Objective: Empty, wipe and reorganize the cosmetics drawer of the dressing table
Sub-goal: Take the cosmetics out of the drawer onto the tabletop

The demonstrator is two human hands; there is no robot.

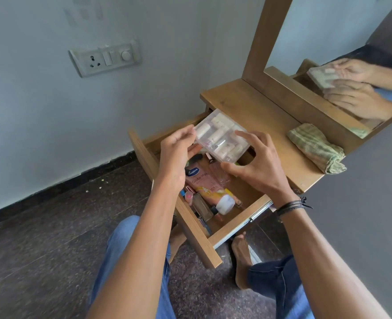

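The left hand (178, 157) and right hand (261, 168) are holding the clear box (221, 137) just above the open drawer (234, 224), fingers (189, 131) clamped on its edges; keeping it level, I'd set it on the tabletop (266, 125).

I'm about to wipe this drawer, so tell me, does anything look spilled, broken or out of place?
No spill or damage shows. The drawer is a jumble: the pink lotion tube lies slantwise among small bottles. The held clear box looks intact. A few crumbs sit on the floor by the skirting.
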